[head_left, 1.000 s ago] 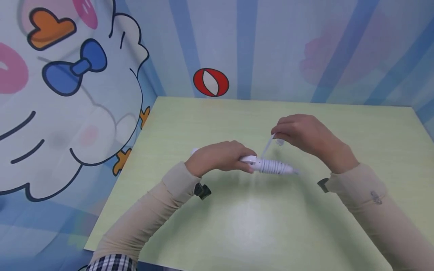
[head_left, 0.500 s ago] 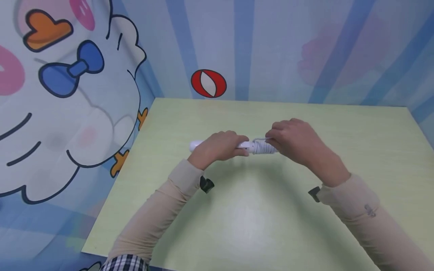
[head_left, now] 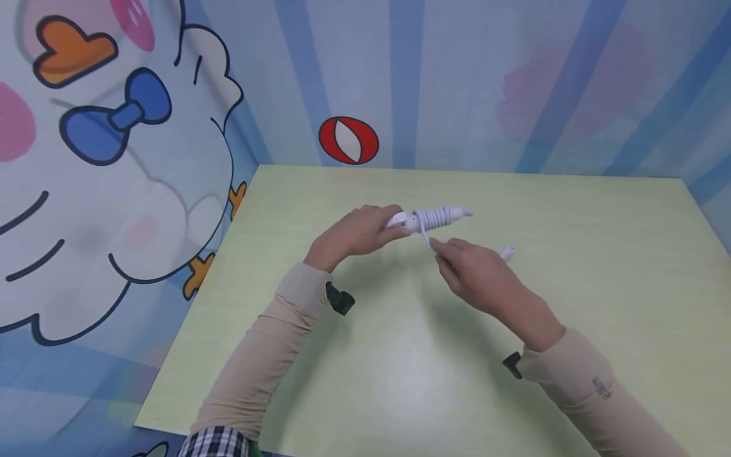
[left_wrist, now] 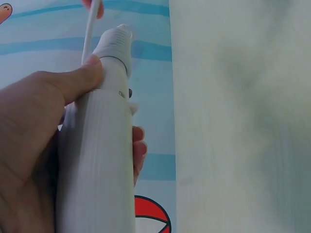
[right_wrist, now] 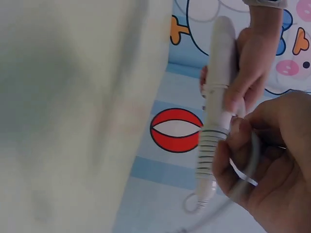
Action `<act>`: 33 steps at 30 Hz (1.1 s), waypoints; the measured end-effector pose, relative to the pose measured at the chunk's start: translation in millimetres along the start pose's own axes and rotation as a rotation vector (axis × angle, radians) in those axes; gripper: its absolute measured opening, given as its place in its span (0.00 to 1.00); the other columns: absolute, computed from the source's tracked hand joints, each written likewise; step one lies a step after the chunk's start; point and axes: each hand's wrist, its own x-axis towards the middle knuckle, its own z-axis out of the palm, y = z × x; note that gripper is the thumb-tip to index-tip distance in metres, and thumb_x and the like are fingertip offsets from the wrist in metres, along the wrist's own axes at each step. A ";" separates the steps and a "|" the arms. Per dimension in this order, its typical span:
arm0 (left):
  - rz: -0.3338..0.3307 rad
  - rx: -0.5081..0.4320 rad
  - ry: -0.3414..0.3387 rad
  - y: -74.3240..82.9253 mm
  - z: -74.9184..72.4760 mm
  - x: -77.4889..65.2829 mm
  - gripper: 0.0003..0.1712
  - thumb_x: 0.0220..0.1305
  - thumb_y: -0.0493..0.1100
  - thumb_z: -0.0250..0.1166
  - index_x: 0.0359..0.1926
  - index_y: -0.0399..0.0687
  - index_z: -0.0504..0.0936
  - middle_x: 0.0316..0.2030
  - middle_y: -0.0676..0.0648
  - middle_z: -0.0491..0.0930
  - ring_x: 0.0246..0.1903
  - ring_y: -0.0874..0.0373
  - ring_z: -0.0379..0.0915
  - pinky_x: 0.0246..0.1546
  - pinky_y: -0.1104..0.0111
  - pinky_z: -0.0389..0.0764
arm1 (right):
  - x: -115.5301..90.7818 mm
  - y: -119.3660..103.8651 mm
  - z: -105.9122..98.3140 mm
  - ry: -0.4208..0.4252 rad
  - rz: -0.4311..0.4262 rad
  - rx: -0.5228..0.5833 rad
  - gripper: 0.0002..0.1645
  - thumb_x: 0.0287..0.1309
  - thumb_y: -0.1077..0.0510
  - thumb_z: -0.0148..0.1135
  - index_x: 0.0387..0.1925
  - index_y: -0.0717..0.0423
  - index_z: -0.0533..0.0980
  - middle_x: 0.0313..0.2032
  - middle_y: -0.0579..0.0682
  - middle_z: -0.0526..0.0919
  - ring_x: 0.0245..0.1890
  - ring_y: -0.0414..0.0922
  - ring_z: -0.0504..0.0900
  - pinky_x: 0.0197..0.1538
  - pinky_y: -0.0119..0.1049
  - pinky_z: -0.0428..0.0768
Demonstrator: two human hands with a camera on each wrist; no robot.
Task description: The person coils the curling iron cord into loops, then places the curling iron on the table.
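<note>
My left hand (head_left: 360, 231) grips a white wand-shaped appliance (left_wrist: 97, 165), thumb along one side and fingertips showing on the other. Several turns of white cord (head_left: 436, 218) are wound round its narrower end, which points right and tapers to a tip. With thumb and fingers my right hand (head_left: 482, 273) pinches the cord just below the wound turns, so a short stretch runs taut from the wand to the fingertips. The loose tail of the cord (right_wrist: 221, 211) hangs past the right hand in the right wrist view. A small white end piece (head_left: 507, 252) shows behind that hand.
Both hands are over a pale green table (head_left: 365, 393). Behind it stands a light blue striped wall (head_left: 457, 82) with a printed red and white ball (head_left: 349, 140). A cartoon-printed wall (head_left: 165, 254) borders the left side.
The left hand has lifted the wand up and away, toward the table's back. My right hand has circled with the cord, from above the wand, across its far end, to below it.
</note>
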 end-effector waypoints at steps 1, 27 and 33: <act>0.001 -0.011 0.009 -0.6 -1.0 -0.3 0.19 0.64 0.57 0.55 0.49 0.53 0.69 0.30 0.52 0.73 0.26 0.58 0.69 0.27 0.66 0.71 | -2.2 0.1 2.9 -0.025 0.023 0.037 0.22 0.62 0.60 0.52 0.57 0.62 0.70 0.23 0.47 0.74 0.17 0.38 0.64 0.23 0.32 0.65; 0.043 -0.213 0.013 8.2 -9.0 -11.9 0.20 0.64 0.58 0.55 0.53 0.60 0.67 0.36 0.53 0.75 0.30 0.58 0.73 0.30 0.66 0.75 | -14.5 15.1 21.7 -0.058 0.214 0.095 0.19 0.62 0.61 0.54 0.54 0.58 0.74 0.23 0.48 0.78 0.16 0.39 0.64 0.21 0.33 0.65; 0.090 -0.272 -0.012 21.6 -8.9 -16.2 0.19 0.63 0.59 0.55 0.51 0.62 0.62 0.36 0.52 0.77 0.31 0.57 0.74 0.29 0.66 0.76 | -12.2 40.5 25.3 -0.107 0.323 0.310 0.16 0.65 0.53 0.52 0.48 0.54 0.78 0.20 0.48 0.75 0.16 0.40 0.69 0.21 0.34 0.69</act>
